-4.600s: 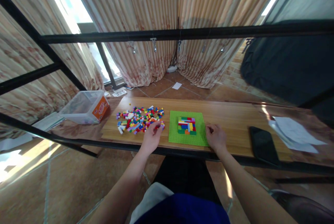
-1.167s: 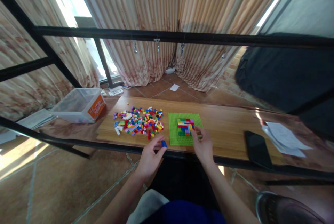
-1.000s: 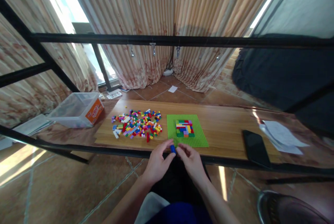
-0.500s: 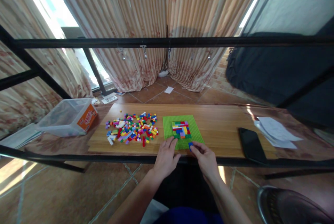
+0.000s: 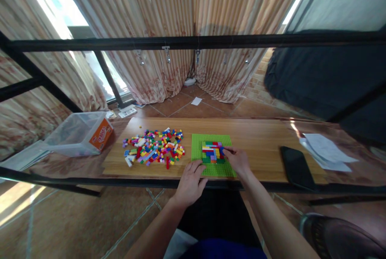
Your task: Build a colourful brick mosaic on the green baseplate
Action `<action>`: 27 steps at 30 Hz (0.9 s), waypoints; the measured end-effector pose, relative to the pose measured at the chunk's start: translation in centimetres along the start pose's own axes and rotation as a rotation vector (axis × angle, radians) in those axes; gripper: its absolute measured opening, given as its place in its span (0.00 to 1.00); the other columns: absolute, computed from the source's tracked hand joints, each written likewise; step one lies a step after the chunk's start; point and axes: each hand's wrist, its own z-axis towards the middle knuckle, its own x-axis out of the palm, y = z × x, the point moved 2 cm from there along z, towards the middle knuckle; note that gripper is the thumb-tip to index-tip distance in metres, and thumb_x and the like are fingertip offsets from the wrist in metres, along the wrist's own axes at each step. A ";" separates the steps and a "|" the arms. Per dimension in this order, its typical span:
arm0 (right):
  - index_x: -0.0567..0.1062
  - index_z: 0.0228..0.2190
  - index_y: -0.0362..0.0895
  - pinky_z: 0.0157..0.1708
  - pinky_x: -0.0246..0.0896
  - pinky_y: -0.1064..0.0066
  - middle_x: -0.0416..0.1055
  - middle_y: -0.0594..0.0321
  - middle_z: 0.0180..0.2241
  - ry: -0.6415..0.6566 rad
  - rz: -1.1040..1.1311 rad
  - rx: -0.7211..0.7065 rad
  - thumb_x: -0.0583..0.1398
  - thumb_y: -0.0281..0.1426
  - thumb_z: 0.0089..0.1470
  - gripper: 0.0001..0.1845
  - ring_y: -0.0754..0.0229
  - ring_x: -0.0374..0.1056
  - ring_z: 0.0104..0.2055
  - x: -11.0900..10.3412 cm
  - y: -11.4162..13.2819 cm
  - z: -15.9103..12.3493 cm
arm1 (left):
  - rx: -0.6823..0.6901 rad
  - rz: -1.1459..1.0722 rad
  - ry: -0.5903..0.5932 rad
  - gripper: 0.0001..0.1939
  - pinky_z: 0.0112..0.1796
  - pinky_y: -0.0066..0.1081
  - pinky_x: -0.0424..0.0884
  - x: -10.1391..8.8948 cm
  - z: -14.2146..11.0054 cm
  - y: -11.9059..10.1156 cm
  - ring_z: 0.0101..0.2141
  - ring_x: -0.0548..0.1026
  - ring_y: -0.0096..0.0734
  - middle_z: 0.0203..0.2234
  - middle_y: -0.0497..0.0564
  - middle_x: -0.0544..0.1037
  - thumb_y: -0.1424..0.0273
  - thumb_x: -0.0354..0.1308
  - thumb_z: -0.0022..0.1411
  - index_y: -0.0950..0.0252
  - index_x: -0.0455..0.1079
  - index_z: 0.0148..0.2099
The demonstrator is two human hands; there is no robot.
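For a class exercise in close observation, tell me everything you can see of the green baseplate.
The green baseplate is a thin, bright sheet, apparently plastic, covered in rows of small studs. It lies flat on the wood-grain tabletop near the front edge, right of the loose brick pile. A multicoloured brick structure sits around its middle, leaving a bare margin. The left hand rests its fingers on the near left corner; the right hand reaches over the right side, and contact there is unclear.

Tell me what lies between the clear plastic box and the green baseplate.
Loose colorful bricks, scattered on the wooden board; the head view shows this.
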 end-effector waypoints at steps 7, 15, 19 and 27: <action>0.81 0.29 0.43 0.27 0.65 0.67 0.77 0.57 0.23 -0.018 -0.102 0.007 0.61 0.41 0.45 0.15 0.55 0.73 0.27 0.2 -0.5 -0.4 | -0.014 0.007 0.002 0.19 0.58 0.48 0.61 0.1 0.0 -0.1 0.56 0.64 0.44 0.55 0.55 0.67 0.74 0.56 0.60 0.62 0.66 0.53; 0.81 0.27 0.43 0.26 0.61 0.68 0.77 0.57 0.23 -0.025 -0.205 0.027 0.61 0.41 0.46 0.16 0.54 0.72 0.28 0.0 0.2 -0.3 | -0.004 0.019 0.003 0.19 0.58 0.48 0.61 0.1 0.0 -0.1 0.56 0.63 0.45 0.55 0.55 0.67 0.74 0.57 0.58 0.61 0.66 0.53; 0.81 0.28 0.41 0.26 0.60 0.70 0.77 0.57 0.24 -0.015 -0.232 0.065 0.62 0.39 0.45 0.14 0.55 0.72 0.28 0.1 0.6 -0.1 | -0.003 0.025 0.003 0.19 0.58 0.48 0.61 0.2 0.0 -0.1 0.56 0.63 0.43 0.55 0.55 0.67 0.74 0.57 0.59 0.61 0.66 0.53; 0.79 0.29 0.37 0.16 0.57 0.77 0.72 0.61 0.17 0.081 -0.156 0.215 0.64 0.37 0.45 0.14 0.65 0.66 0.19 0.2 0.4 0.5 | -0.012 0.027 -0.008 0.19 0.58 0.46 0.61 0.3 0.0 -0.1 0.56 0.63 0.44 0.55 0.55 0.67 0.74 0.57 0.58 0.62 0.66 0.53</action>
